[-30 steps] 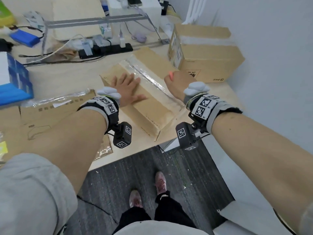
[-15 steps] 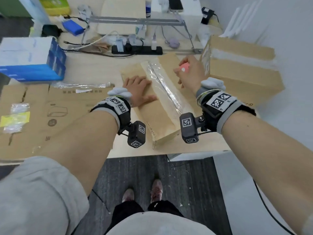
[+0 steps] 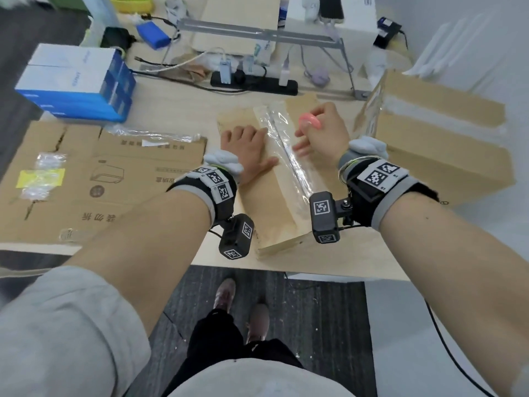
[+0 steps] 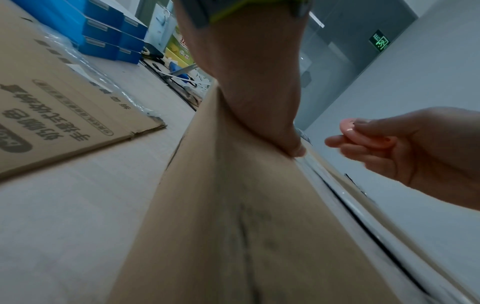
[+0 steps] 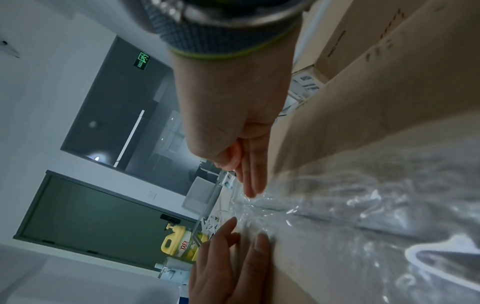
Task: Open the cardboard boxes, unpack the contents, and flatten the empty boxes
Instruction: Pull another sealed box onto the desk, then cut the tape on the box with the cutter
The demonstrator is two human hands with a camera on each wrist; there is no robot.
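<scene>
A long cardboard box [image 3: 266,207] lies on the table in front of me, with wrinkled clear tape [image 3: 289,159] along its top seam. My left hand [image 3: 246,150] lies flat on the box top, left of the seam, fingers straight; the left wrist view shows its palm [image 4: 259,86] pressing the cardboard [image 4: 233,226]. My right hand [image 3: 320,133] hovers just over the seam's far half and pinches a small pink cutter [image 3: 310,121] between thumb and forefinger. That cutter [image 4: 363,135] also shows in the left wrist view. The blade's tip is hidden.
A bigger taped cardboard box [image 3: 443,144] stands close on the right. Flattened cardboard [image 3: 100,181] with plastic bags lies at the left. Blue-and-white boxes [image 3: 77,81] are stacked at the far left, with a black power strip [image 3: 254,83] and cables behind. The table edge [image 3: 315,270] is near me.
My right hand with the pink cutter has moved farther along the seam toward the box's far end. My left hand has stayed flat on the box. My head has turned left.
</scene>
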